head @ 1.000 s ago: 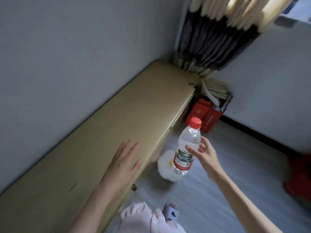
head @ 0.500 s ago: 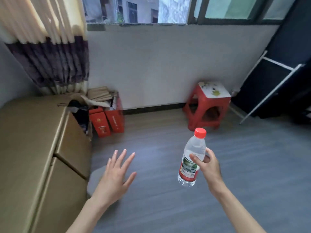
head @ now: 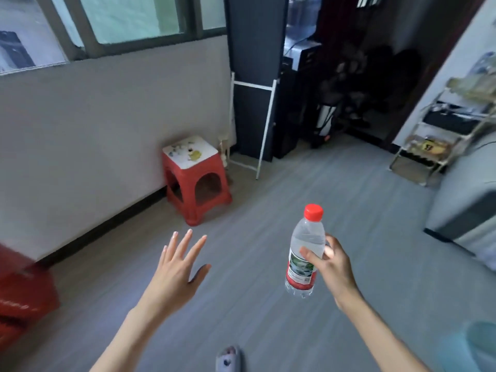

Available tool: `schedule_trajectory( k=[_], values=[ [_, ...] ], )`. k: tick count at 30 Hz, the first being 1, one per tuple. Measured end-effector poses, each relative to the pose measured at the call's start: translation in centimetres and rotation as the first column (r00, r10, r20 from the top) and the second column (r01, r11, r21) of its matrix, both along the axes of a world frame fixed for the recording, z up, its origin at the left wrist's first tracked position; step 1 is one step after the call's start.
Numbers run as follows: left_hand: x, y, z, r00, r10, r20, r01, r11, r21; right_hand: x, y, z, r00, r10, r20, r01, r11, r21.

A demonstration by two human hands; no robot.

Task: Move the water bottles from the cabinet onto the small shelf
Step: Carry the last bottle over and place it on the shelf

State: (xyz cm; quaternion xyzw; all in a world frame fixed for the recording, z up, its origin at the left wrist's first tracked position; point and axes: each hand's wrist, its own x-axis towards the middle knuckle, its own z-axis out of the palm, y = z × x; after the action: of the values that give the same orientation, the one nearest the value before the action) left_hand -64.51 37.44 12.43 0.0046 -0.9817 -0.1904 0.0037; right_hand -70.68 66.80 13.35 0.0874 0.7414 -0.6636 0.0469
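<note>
Right hand (head: 331, 267) clamped on upright water-filled bottle (head: 304, 251), red cap, left hand (head: 178, 269) spread, empty

Before your hands the grey floor (head: 281, 189) lies open up to the wire shelf rack (head: 440, 135) at the far right. A red plastic stool (head: 197, 181) stands by the wall on the left, well apart from this way. A grey sofa (head: 467, 210) narrows the passage on the right, just beside the rack.
</note>
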Motion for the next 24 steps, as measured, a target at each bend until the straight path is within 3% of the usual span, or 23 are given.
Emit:
schedule_trajectory(
  k=[13,24],
  values=[
    [-36.6,17.6,0.3,0.910,-0.414,-0.026,0.414,0.910,0.000,-23.5,16.7,1.2,0.889,-0.457,-0.038,0.457,0.889,-0.018],
    [-58.0,34.8,-1.8,0.773,-0.631,0.063,0.634,0.773,-0.028,-41.3,30.9,-1.4,0.801,-0.599,-0.006,0.599,0.801,0.001]
  ],
)
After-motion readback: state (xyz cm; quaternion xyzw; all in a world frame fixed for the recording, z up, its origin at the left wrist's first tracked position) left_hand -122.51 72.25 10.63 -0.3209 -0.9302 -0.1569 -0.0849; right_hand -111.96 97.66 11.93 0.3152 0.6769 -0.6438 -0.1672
